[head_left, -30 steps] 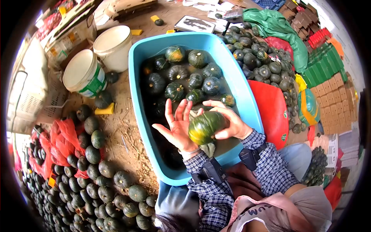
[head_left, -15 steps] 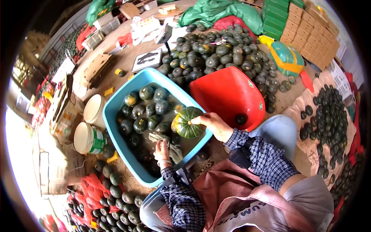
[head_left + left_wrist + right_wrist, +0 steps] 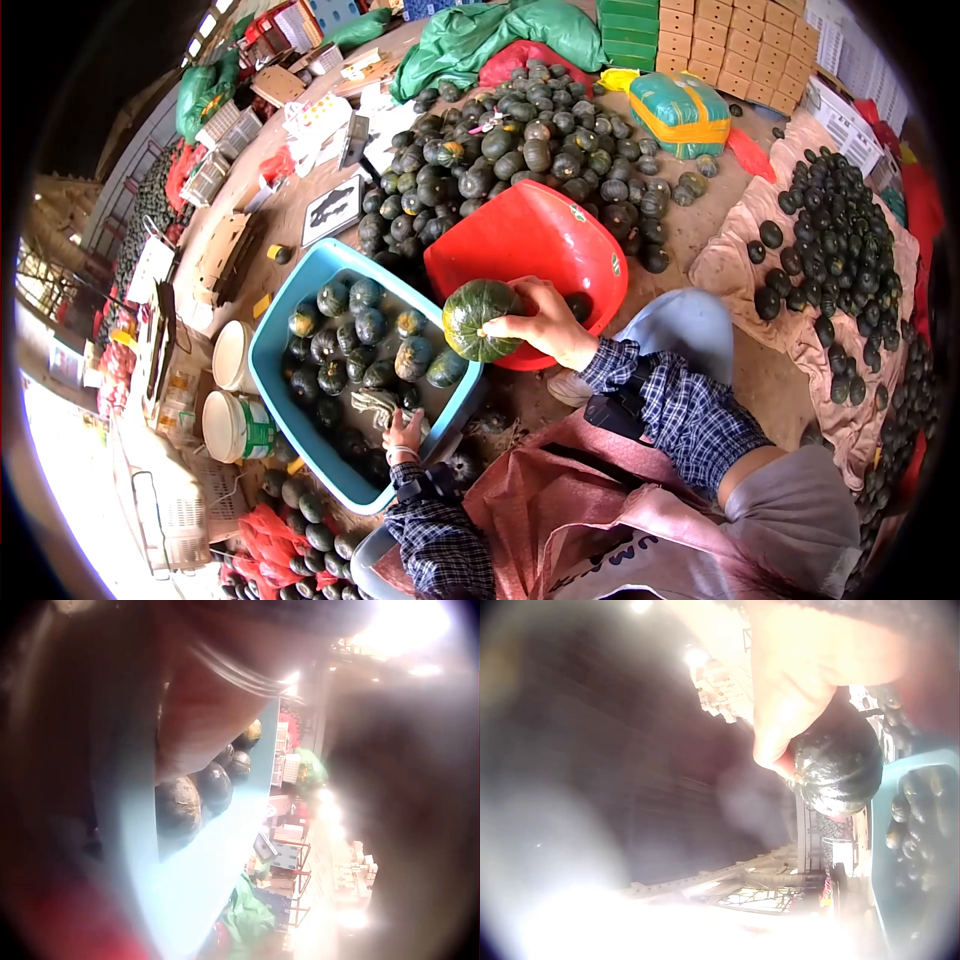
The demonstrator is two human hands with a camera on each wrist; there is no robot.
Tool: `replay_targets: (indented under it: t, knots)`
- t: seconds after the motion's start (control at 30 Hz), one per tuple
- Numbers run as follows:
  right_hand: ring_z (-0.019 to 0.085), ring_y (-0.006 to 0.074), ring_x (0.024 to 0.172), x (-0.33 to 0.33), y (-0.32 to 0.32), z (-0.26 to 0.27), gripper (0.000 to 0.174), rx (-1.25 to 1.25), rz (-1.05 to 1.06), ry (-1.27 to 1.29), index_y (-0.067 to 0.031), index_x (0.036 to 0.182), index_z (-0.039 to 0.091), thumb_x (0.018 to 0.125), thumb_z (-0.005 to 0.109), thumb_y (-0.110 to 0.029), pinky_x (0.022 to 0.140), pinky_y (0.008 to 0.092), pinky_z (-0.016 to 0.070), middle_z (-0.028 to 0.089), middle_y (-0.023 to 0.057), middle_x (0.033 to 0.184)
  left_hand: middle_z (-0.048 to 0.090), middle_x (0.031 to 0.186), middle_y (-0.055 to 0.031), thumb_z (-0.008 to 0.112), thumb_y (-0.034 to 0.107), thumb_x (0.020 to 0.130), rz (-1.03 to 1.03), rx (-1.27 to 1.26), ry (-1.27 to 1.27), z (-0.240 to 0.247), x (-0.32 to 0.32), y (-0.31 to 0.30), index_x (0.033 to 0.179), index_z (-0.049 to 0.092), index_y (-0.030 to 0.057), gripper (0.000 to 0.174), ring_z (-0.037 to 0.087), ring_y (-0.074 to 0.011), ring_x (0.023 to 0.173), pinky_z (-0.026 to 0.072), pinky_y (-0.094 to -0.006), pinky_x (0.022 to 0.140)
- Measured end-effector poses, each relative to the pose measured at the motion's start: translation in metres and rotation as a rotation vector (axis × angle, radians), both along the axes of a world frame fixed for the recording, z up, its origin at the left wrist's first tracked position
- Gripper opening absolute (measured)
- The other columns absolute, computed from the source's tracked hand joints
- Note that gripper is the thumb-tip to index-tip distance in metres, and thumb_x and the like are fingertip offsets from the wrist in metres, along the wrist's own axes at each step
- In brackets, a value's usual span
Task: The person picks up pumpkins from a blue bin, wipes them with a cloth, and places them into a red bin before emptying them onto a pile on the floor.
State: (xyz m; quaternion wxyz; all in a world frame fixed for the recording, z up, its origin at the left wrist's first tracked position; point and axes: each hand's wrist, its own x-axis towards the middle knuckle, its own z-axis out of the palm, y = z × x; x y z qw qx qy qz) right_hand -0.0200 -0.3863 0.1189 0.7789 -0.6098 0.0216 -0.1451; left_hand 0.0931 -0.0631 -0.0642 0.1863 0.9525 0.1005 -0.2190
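Note:
My right hand (image 3: 552,325) holds a round green pumpkin (image 3: 480,322), its thumb by the stem. The pumpkin has a yellowish patch and overlaps the near rim of the red basin (image 3: 520,225) in the head view. In the right wrist view the same pumpkin (image 3: 840,761) shows dark and ribbed under the hand. Over the near end of the blue tub (image 3: 300,440), my left hand (image 3: 403,436) has its fingers apart beside a wet grey-green cloth (image 3: 376,403). Several pumpkins (image 3: 332,377) sit in the tub's murky water. The left wrist view hides the left fingertips.
A large heap of pumpkins (image 3: 535,150) lies behind the basin. Smaller ones (image 3: 850,250) spread over a pinkish sheet at the right. White buckets (image 3: 222,427) stand left of the tub, a scale (image 3: 333,208) beyond it. Cartons (image 3: 740,45) are stacked at the back.
The pumpkin, first between both hands over the tub, has moved right in the right hand toward the red basin. The left hand has lowered to the cloth. The head view has swung right.

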Motion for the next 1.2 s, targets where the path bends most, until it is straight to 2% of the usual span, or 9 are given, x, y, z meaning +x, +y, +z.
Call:
replay_targets:
  t: [0.23,0.37,0.87,0.93,0.97,1.0,1.07,1.13,1.2]
  knots:
    - [0.055,0.0224,0.093,-0.001,-0.009,-0.014,0.041,-0.259,-0.2,-0.092,0.0021,0.087,0.065,0.064,0.079,-0.029,0.084,0.0338,0.0423,0.059,0.0129,0.095,0.033,0.14,-0.0269,0.061,0.068,0.068,-0.028,0.059,0.043,-0.009,0.006,-0.005,0.138,0.041,0.029,0.083,0.031,-0.0415,0.13,0.0294,-0.0479,0.106]
    - [0.044,0.0271,0.106,0.003,-0.009,-0.031,0.049,-0.369,-0.198,-0.127,0.0,0.094,0.061,0.063,0.08,-0.033,0.093,0.0372,0.0357,0.051,0.0127,0.105,0.036,0.144,-0.0148,0.06,0.067,0.069,-0.055,0.022,0.068,-0.026,0.017,0.0,0.136,0.045,0.0249,0.081,0.031,-0.0381,0.132,0.0249,-0.0454,0.109]
    - [0.045,0.0283,0.101,0.007,0.005,-0.044,0.053,-0.62,-0.267,-0.159,-0.0014,0.091,0.061,0.059,0.08,-0.039,0.089,0.0382,0.037,0.054,0.0114,0.098,0.039,0.142,-0.0116,0.054,0.068,0.072,-0.144,0.086,-0.018,-0.052,0.026,0.006,0.132,0.05,0.0215,0.076,0.037,-0.0378,0.128,0.0291,-0.045,0.106]
    - [0.045,0.0301,0.1,0.017,0.008,-0.06,0.054,-0.519,-0.193,-0.071,-0.001,0.085,0.062,0.059,0.078,-0.045,0.086,0.0399,0.0381,0.054,0.0158,0.098,0.042,0.139,-0.014,0.058,0.061,0.074,-0.509,0.05,-0.135,-0.127,0.059,0.062,0.131,0.051,0.0213,0.07,0.052,-0.0395,0.114,0.041,-0.0442,0.097]
    - [0.046,0.0313,0.098,0.013,0.004,-0.049,0.055,-0.479,-0.04,-0.001,-0.0009,0.083,0.062,0.059,0.076,-0.048,0.083,0.0406,0.0397,0.054,0.0198,0.097,0.051,0.131,-0.015,0.061,0.044,0.08,-0.957,0.094,-0.346,-0.099,0.043,0.059,0.129,0.052,0.0223,0.054,0.054,-0.0382,0.111,0.0442,-0.0429,0.093]
    - [0.047,0.0325,0.096,0.013,-0.001,-0.041,0.056,-0.427,0.084,0.073,-0.0007,0.08,0.063,0.059,0.074,-0.051,0.08,0.0414,0.0414,0.054,0.0239,0.097,0.052,0.13,-0.0164,0.058,0.026,0.086,-1.133,0.206,-0.399,-0.084,0.042,0.049,0.131,0.05,0.0172,0.047,0.057,-0.0367,0.107,0.0462,-0.0408,0.092]
    - [0.06,0.0225,0.08,0.017,-0.004,-0.052,0.046,-0.489,-0.072,0.062,-0.0028,0.077,0.069,0.064,0.073,-0.046,0.071,0.0363,0.0461,0.064,0.0163,0.077,0.052,0.129,-0.0165,0.058,0.025,0.086,-1.013,0.1,-0.356,-0.085,0.041,0.033,0.131,0.05,0.0165,0.047,0.058,-0.0364,0.106,0.0463,-0.0406,0.092]
    - [0.058,0.0092,0.089,-0.003,-0.019,-0.019,0.026,0.188,0.127,0.014,-0.007,0.089,0.073,0.074,0.072,-0.028,0.075,0.0267,0.0445,0.07,0.0059,0.087,0.052,0.129,-0.0166,0.058,0.024,0.086,-0.664,0.002,-0.274,-0.077,0.027,-0.002,0.131,0.05,0.0159,0.047,0.058,-0.036,0.106,0.0464,-0.0403,0.092]
    - [0.058,0.0111,0.088,-0.012,-0.054,-0.019,0.036,0.239,-0.024,0.161,-0.0107,0.086,0.073,0.076,0.066,-0.044,0.078,0.0282,0.0434,0.069,0.0024,0.091,0.053,0.128,-0.0167,0.058,0.024,0.086,-0.552,-0.039,-0.294,-0.065,0.014,-0.039,0.131,0.05,0.0152,0.047,0.058,-0.0356,0.105,0.0464,-0.0401,0.091]
